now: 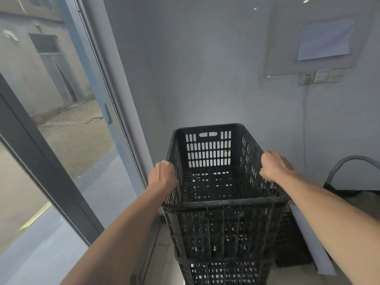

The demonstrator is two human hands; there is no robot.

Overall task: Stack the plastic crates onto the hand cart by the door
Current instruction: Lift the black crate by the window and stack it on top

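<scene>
There is one view only, from the person's head, wide-angled, looking forward and down along both forearms. It sits close over the black crate (222, 182), facing a room corner, with the glass door (61, 120) running along the left edge.

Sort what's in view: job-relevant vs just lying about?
Job:
black slotted plastic crate, top of the stack
crate below it
left hand and right hand, gripping its side rims

Lying about:
grey curved metal tube
wall paper sheet
wall sockets
</scene>
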